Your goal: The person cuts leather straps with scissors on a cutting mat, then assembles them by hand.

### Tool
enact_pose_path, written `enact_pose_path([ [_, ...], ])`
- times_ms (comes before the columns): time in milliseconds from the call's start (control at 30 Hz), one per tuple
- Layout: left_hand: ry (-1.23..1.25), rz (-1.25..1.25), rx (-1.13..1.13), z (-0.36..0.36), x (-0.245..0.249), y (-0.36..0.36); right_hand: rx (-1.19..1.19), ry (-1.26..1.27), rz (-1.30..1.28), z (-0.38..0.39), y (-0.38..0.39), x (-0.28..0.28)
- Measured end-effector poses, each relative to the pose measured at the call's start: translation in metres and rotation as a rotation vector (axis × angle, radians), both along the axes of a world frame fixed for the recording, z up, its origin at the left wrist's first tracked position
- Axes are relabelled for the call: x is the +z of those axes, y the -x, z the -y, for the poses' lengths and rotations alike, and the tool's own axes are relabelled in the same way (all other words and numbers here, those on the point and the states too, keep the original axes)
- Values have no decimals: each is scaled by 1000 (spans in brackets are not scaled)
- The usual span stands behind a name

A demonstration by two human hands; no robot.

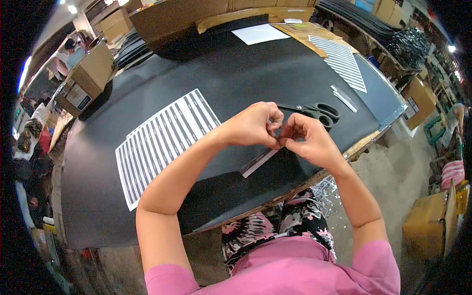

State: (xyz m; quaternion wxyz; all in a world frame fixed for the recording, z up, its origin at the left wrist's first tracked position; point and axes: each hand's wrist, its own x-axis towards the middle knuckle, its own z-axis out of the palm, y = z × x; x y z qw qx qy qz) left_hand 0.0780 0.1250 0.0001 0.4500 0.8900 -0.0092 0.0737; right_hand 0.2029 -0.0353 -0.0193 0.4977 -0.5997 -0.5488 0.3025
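My left hand [259, 126] and my right hand [310, 143] meet over the black table, fingertips pinched together. Between them they grip the upper end of a narrow paper strip [259, 163], dark with a white edge, which slants down to the left below the fingers. The pinched end itself is hidden by the fingers. Just behind my right hand lie black-handled scissors [322, 114], their blades partly behind my left hand. Left of my left forearm rest sheets printed with black and white stripes [164, 140], overlapping each other.
Short cut strips [345, 99] lie right of the scissors. Farther back are another striped sheet [341, 61], a white sheet [260, 34] and brown cardboard [307, 37]. Paper scraps [325, 194] litter the floor by the table edge. A person [73, 54] is at the far left.
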Motion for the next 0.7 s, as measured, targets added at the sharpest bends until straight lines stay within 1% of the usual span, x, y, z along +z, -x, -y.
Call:
enact_pose_path([
  [133, -62, 58, 0, 2, 2, 2, -14, -53, 22, 0, 4, 5],
  [200, -167, 134, 28, 8, 4, 4, -3, -58, 23, 1, 4, 5],
  [233, -167, 129, 34, 11, 5, 4, -20, -81, 56, 2, 3, 5],
  [300, -344, 228, 75, 16, 12, 5, -36, -112, 86, 3, 3, 4],
  [333, -349, 226, 76, 20, 19, 7, -62, -161, 53, 3, 2, 1],
  [400, -5, 41, 162, 28, 32, 15, -80, -206, 17, 6, 4, -1],
  [433, -4, 37, 170, 28, 30, 21, -132, -236, -29, 8, 6, 0],
  [467, -62, 51, 203, 25, 27, 29, -185, -267, -78, 10, 8, 0],
  [500, -125, 60, 232, 22, 25, 38, -179, -272, -88, 13, 8, 0],
  [533, -27, -10, 287, 25, 21, 51, -188, -233, -82, 18, 8, 0],
  [567, -40, -24, 286, 28, 16, 63, -199, -197, -77, 22, 8, -2],
  [633, 25, 21, 467, 37, 3, 82, -210, -192, -114, 28, 11, -11],
  [667, 70, 46, 520, 43, -3, 87, -213, -218, -65, 30, 13, -15],
  [700, 70, 41, 520, 48, -7, 91, -215, -239, -13, 32, 15, -18],
])
